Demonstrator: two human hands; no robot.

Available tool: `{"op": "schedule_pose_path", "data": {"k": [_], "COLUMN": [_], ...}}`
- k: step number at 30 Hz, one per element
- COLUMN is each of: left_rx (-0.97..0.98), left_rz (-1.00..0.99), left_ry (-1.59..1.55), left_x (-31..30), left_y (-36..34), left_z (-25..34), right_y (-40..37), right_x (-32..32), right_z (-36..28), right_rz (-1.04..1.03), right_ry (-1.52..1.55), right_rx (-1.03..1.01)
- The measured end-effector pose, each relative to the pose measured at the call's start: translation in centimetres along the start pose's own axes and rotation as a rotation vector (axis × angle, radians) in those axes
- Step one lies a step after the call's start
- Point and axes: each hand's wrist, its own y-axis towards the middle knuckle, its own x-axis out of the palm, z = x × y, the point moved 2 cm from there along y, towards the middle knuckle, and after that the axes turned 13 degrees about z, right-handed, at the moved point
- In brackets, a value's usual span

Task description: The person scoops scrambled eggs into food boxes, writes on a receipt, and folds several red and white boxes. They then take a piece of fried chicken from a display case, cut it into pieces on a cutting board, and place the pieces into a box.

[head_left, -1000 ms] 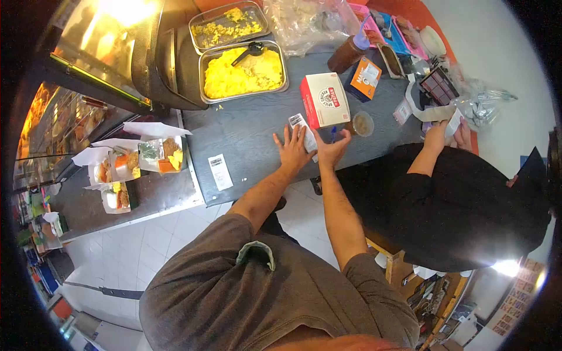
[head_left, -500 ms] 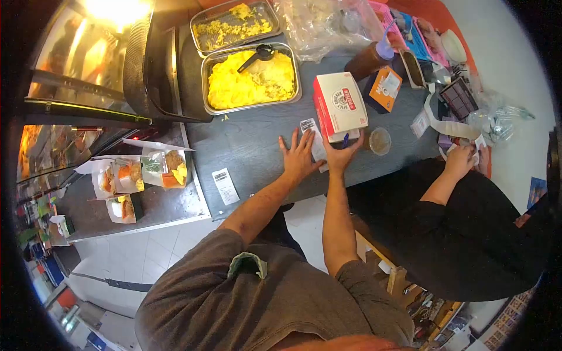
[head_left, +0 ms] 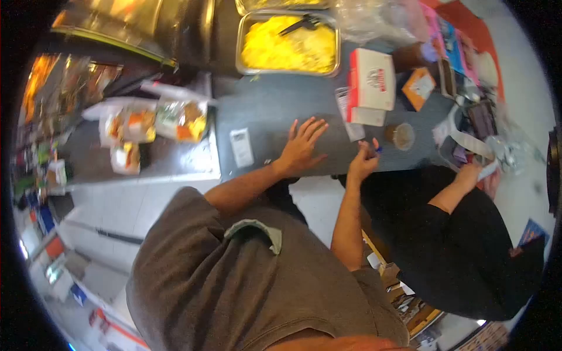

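Just beyond the fingertips of the right hand (head_left: 363, 164), a long printed paper slip (head_left: 349, 117) lies on the dark counter (head_left: 272, 102), along the left side of a red and white carton (head_left: 374, 82); whether its edge runs under the carton cannot be told. The right hand is mostly closed, its fingers curled round a blue pen (head_left: 379, 150), which pokes out on the right. To its left, the left hand (head_left: 301, 149) has hold of nothing, its palm down and fingers spread over the counter; blur hides how firmly it touches. Farther left of that hand lies a second slip (head_left: 242, 148), and well beyond it on the same side stand open food boxes (head_left: 140, 126). Straight ahead of the left hand sits a metal tray (head_left: 338, 55) of yellow rice (head_left: 272, 47). Right of the right hand and slightly ahead is a round tub (head_left: 403, 136); well off to the right, a co-worker's hand (head_left: 467, 176) holds white paper (head_left: 487, 170).
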Motion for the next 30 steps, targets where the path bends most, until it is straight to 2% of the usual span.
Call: {"op": "schedule_pose_path", "data": {"k": [1,2,4,5,7,9,11,12,14,15,17,18,20,23,24,28,30], "left_rx": [0.072,0.002,-0.129,-0.198,-0.229,-0.254,-0.274,-0.306,-0.316,-0.32,-0.32,-0.324,-0.323,-0.345,-0.346,-0.352,-0.361], "left_rz": [0.013,0.041,0.126,0.176,0.041,0.025,0.128,0.138,0.158,0.173,0.184,0.192,0.191,0.167,0.161,0.143,0.128], "left_ry": [0.051,0.093,0.163,0.188,0.43,0.49,0.577,0.567,0.54,0.528,0.515,0.51,0.503,0.512,0.515,0.523,0.508], "left_x": [-2.3,-4.5,-8.3,-9.6,-12.7,-12.8,-11.6,-10.8,-8.8,-7.9,-7.9,-8.0,-7.8,-8.0,-8.0,-7.7,-7.8], "left_y": [-2.2,-4.7,-9.7,-11.9,-13.1,-13.3,-12.2,-11.5,-10.6,-10.4,-10.4,-10.3,-10.2,-10.2,-10.1,-10.2,-10.1], "left_z": [-0.7,-2.4,-7.8,-10.4,-11.3,-11.4,-10.5,-10.0,-9.5,-9.5,-9.5,-9.4,-9.6,-9.7,-9.7,-10.3,-10.2], "right_y": [-1.1,-3.0,-6.3,-6.9,-8.1,-10.3,-11.8,-12.4,-13.5,-14.1,-15.2,-15.6,-16.3,-17.6,-17.7,-17.9,-17.6], "right_x": [-0.8,-1.0,-1.1,-2.0,-3.1,-1.6,1.4,2.7,5.1,6.2,8.5,9.3,11.1,12.4,12.2,11.6,11.6], "right_z": [0.8,0.6,0.4,1.5,5.2,4.1,2.2,1.9,1.2,1.3,1.5,1.7,1.8,3.4,3.5,4.7,5.1], "right_rz": [-0.084,-0.12,-0.063,-0.077,-0.357,-0.38,-0.383,-0.389,-0.604,-0.6,-0.61,-0.6,-0.676,-0.565,-0.496,-0.399,-0.398], "right_ry": [0.054,0.038,0.585,0.568,0.446,0.349,0.144,0.139,0.157,0.152,0.069,0.06,0.084,0.149,0.095,-0.032,-0.015], "right_rx": [0.333,0.352,0.757,0.763,0.796,0.798,0.651,0.643,0.328,0.323,0.133,0.131,-0.401,-0.44,-0.601,-0.524,-0.676]}}
